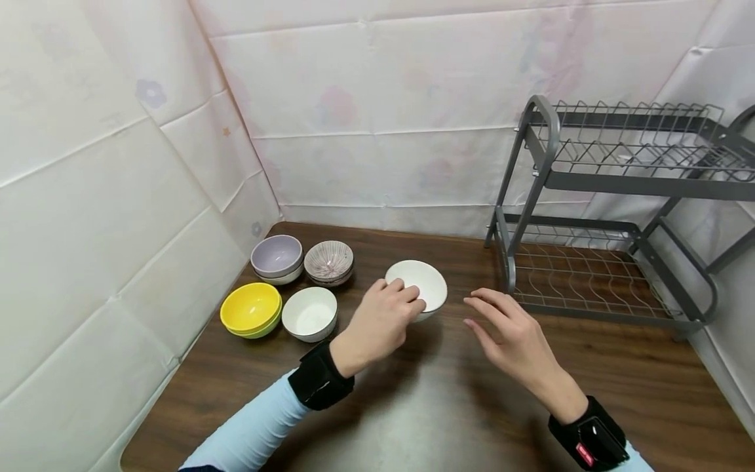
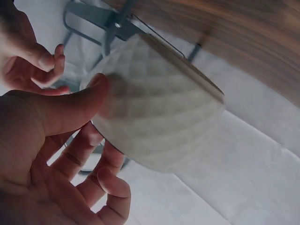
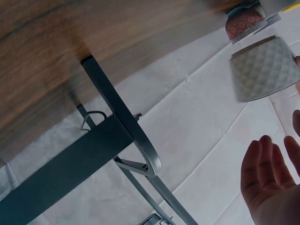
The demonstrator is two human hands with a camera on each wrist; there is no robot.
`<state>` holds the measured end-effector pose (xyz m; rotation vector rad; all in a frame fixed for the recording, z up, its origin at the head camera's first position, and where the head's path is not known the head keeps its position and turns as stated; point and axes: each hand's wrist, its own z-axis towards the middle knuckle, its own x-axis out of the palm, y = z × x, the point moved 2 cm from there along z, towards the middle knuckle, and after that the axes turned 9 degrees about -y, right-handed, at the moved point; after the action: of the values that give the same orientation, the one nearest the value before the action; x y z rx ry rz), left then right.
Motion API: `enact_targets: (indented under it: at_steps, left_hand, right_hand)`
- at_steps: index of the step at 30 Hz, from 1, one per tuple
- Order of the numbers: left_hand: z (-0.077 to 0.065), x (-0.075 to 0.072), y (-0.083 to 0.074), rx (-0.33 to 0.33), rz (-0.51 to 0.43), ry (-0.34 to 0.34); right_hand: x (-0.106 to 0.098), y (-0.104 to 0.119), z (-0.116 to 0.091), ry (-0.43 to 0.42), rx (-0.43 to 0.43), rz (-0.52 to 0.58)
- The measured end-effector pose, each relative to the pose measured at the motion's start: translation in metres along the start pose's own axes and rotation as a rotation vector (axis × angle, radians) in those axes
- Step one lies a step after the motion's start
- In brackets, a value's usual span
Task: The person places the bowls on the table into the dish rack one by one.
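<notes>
L hand (image 1: 377, 321) pinches white bowl (image 1: 429, 282) by its rim, thumb on outer side w/ quilted diamond texture, held above brown wood-grain table (image 1: 401, 419). R hand (image 1: 513, 334) nearby, fingers loosely extended, free. At left: smooth yellow bowl (image 1: 250, 308), then lilac bowl (image 1: 276, 255) & striped bowl (image 1: 329, 259), stacked. At right: grey metal rack (image 1: 619, 184) w/ wavy wires. Behind: creased white sheet (image 1: 377, 111).

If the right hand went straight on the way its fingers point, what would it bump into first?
Probably the white bowl held in the left hand, though depth between it and the right hand is hard to judge.
</notes>
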<state>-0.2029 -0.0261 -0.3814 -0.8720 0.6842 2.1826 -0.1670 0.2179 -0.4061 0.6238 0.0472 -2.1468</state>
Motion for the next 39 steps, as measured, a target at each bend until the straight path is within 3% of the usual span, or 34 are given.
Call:
enact_targets:
  at_steps: [5,11,24,30,39]
  left_hand:
    - [0.011,0.011,-0.017,0.079,0.028,0.044]
    - [0.021,0.017,-0.031,0.135,0.04,0.036]
    - [0.031,0.021,-0.038,0.158,-0.01,-0.015]
    - [0.035,0.023,-0.042,0.149,-0.024,-0.039]
    - [0.034,0.024,-0.042,0.059,-0.119,-0.176]
  right_hand:
    - [0.004,0.001,-0.006,0.042,-0.025,-0.005]
    - [0.003,0.0,-0.011,0.061,-0.013,-0.029]
    - [0.003,-0.002,-0.025,0.056,-0.036,-0.031]
    - [-0.001,-0.003,-0.029,0.03,-0.022,-0.052]
    - [-0.016,0.001,-0.024,-0.049,0.026,-0.098]
